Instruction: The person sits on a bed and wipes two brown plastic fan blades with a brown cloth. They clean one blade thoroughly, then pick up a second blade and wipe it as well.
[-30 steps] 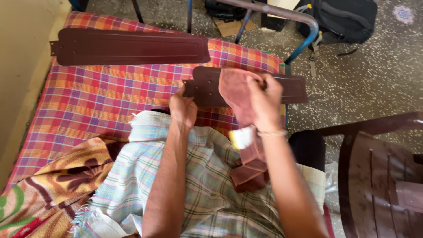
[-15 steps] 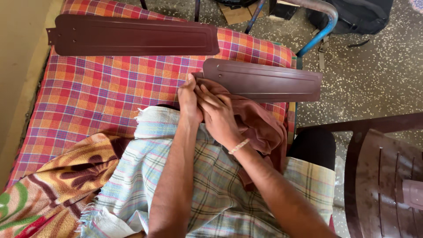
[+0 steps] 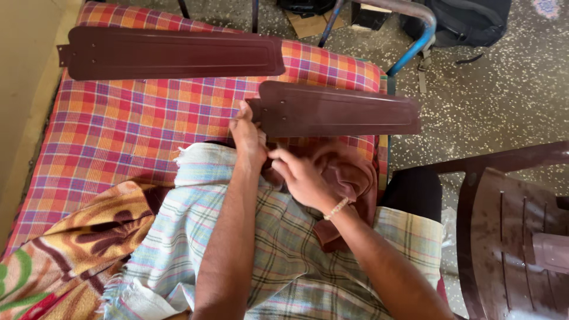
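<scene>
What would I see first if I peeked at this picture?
Two long brown fan blades: one lies at the back of the checked bedspread, the other sits nearer, its narrow end held by the left hand. The right hand rests just below, on a reddish-brown cloth bunched over a pale plaid cloth on the lap.

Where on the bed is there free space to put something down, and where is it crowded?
The widest free patch is the checked bedsheet between the far fan blade and the pale checked cloth. It is crowded at the bed's right edge, where the left hand grips the near fan blade and the right hand rests on the brown rag.
</scene>
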